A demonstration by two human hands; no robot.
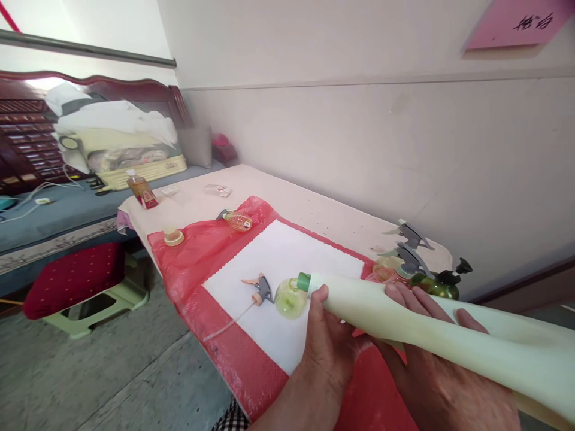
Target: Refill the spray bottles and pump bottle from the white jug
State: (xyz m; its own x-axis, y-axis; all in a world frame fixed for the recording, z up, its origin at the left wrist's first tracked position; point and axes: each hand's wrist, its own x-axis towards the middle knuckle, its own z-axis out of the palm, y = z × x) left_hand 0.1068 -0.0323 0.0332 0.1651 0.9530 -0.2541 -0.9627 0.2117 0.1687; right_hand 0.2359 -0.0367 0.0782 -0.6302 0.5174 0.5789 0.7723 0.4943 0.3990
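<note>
Both my hands hold a large pale green bottle (359,299), tipped nearly level. My left hand (330,338) grips it close to the neck, thumb on its side. My right hand (426,365) is wrapped round the body further back, fingers over the top. The bottle's green neck (303,281) is at the mouth of a small round see-through bottle (287,304); whether they touch I cannot tell. That small bottle has yellowish-green liquid inside. Left of it, a grey and peach spray head (260,290) with a long tube lies on a white cloth (287,245).
Red plastic sheeting (188,257) covers part of the table. An orange spray bottle (239,220) lies behind the cloth, a yellowish jar-like item (173,237) to its left. A drink bottle (142,191) stands at the far corner. Several spray bottles (408,263) crowd the right edge by the wall.
</note>
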